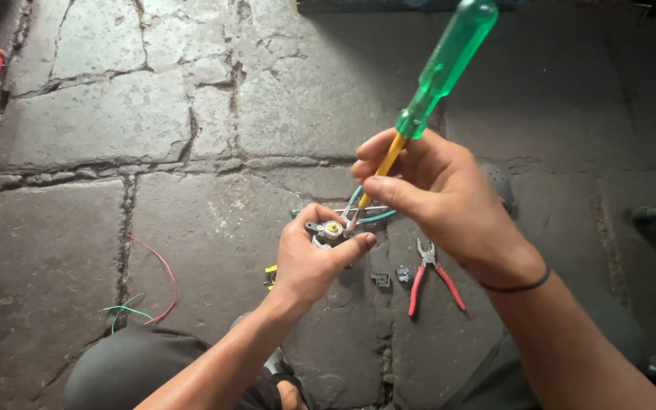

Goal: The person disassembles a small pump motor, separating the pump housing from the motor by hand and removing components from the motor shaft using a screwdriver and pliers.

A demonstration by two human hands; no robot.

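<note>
Your knee (127, 372) sits nearest, then your left hand (313, 262), closed around a small round metal part (331, 230) with wires (370, 216) trailing. Your right hand (438, 201) pinches the green-handled screwdriver (438, 72) by its yellow shaft, tip on the part. Gripped so low, the tip could slip toward your left fingers. Red-handled pliers (430, 277) lie on the stone floor (115, 114) below.

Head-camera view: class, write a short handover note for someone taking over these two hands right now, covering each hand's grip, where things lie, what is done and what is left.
Left hand: grip shut on small round metal part with green wires.
Right hand: grip shut on green-handled, yellow-shafted screwdriver, tip at the part's centre.
On the stone floor: red-handled pliers, small dark pieces, loose red and green wire.
Done: cannot tell.
Left: whether the screw is tight is unclear; check it.
</note>
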